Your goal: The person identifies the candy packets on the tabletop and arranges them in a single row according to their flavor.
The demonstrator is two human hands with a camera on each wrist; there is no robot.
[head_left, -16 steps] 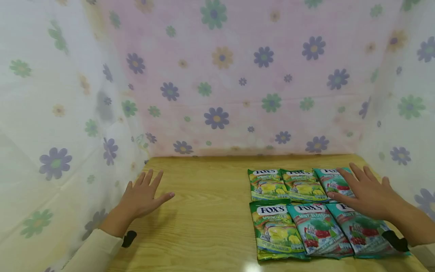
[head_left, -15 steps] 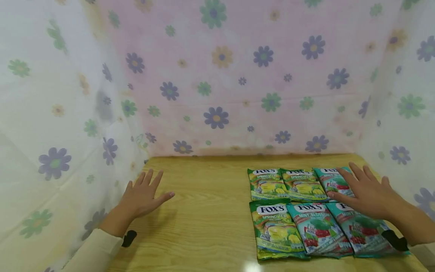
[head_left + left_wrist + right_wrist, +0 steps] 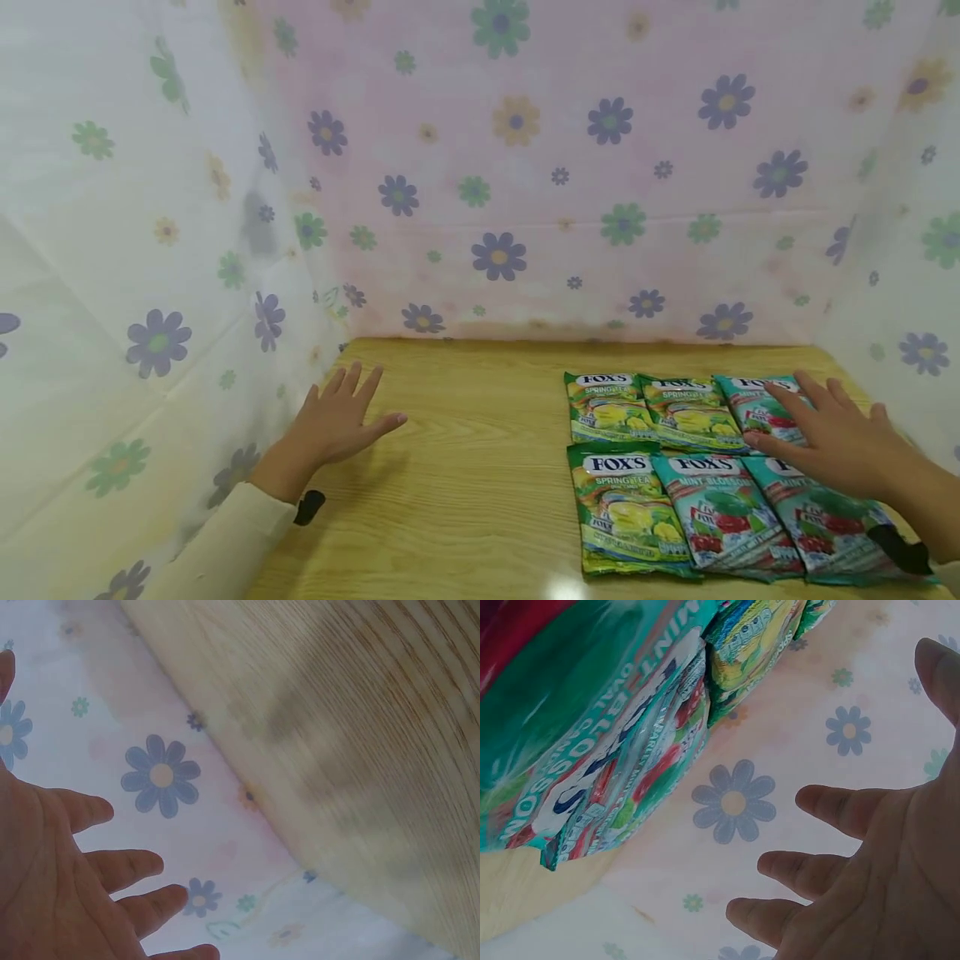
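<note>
My left hand (image 3: 333, 429) hovers over the left side of the wooden table, fingers spread and holding nothing. On the right, my right hand (image 3: 847, 437) is spread over two teal Mint Blossom candy bags, one at the back (image 3: 761, 412) and one at the front (image 3: 832, 525), hiding part of both. A third Mint Blossom bag (image 3: 723, 517) lies in the front row's middle. Green-yellow Spring Tea candy bags fill the back left (image 3: 609, 408), back middle (image 3: 690, 417) and front left (image 3: 630, 517) places. In the right wrist view, a Mint Blossom bag (image 3: 577, 727) looms close beside the empty right palm.
The wood-grain table (image 3: 465, 467) is enclosed by flower-print cloth at the back (image 3: 450, 275) and along the left (image 3: 195, 400) and right (image 3: 907, 300). Dark bands sit at both wrists. The bags lie in two rows on the table's right half.
The head view has swung slightly left, so table, bags and hands all appear farther right. Both hands keep their spread pose, and the bags have not moved on the table.
</note>
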